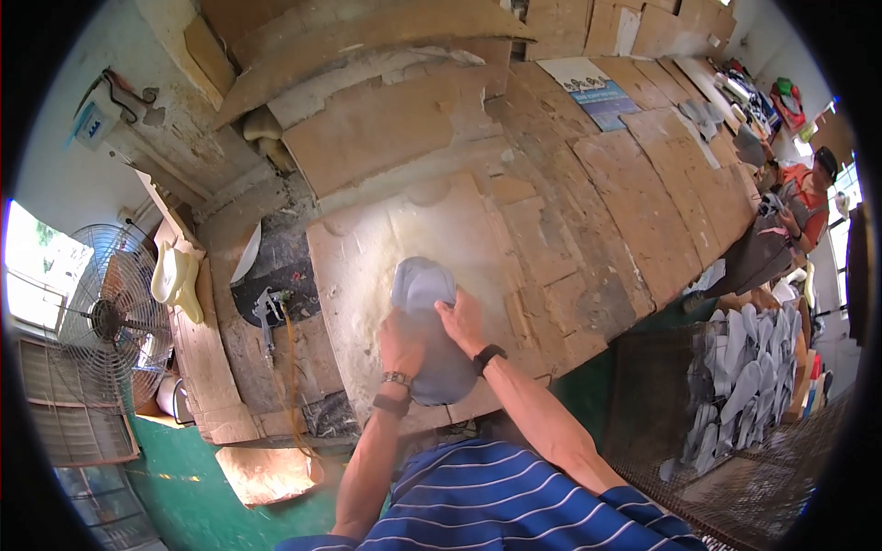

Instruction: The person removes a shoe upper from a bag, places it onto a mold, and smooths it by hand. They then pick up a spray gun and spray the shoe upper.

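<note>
A smooth grey piece, long and rounded like a shoe sole, is held just in front of my body, over the cardboard-covered bench. Its far end is paler and curves up in a rounded lip. My left hand grips its left edge, with the fingers partly hidden. On the opposite edge, my right hand is closed, its thumb lying on top. Whether this is one piece or several stacked cannot be told. Beneath it lies a cardboard sheet coated with whitish residue.
To the left, a spray gun with an orange hose lies on the bench. Beyond are a cream foot-shaped form and a caged fan. Grey sole-shaped pieces fill a rack at right. Another person works at far right.
</note>
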Demonstrator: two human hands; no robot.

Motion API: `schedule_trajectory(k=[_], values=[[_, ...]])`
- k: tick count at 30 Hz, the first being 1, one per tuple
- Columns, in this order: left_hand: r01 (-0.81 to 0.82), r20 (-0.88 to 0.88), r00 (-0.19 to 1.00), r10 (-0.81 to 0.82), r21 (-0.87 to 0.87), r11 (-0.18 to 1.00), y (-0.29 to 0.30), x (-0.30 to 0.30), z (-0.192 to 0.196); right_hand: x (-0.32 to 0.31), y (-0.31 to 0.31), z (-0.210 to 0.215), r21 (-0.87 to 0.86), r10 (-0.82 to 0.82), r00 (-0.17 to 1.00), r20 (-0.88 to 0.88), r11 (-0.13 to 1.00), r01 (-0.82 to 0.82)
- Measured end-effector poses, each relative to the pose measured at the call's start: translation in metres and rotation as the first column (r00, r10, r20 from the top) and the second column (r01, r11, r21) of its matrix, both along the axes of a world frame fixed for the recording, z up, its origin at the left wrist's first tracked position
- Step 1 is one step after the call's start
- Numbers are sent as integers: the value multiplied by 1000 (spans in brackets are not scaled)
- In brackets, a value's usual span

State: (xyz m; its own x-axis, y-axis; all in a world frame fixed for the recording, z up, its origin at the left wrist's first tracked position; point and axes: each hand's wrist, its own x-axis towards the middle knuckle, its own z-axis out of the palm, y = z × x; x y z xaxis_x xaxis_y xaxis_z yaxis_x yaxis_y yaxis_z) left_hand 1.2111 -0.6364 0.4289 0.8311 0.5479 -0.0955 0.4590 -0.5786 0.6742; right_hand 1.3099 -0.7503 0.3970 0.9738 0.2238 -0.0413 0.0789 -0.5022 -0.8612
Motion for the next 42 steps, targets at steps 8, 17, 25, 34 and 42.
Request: schedule_trajectory(k=[8,17,25,34,42], values=[[-46,51,997,52,-123,991,12,-5,-18,-14,0,31,-184,369,866,338,928,-324],[55,318,944,92,-425,904,35,26,-24,-18,-26,29,60,81,890,448,991,-120],[237,6,971,-237,-105,966,83,77,-36,-18,-22,48,28,194,818,541,968,-248],[245,159,954,-255,83,966,72,84,-60,-15,-20,41,48,215,841,497,961,-274],[153,72,984,-163,122,981,62,80,-53,-14,-21,44,65,166,851,498,972,-227]])
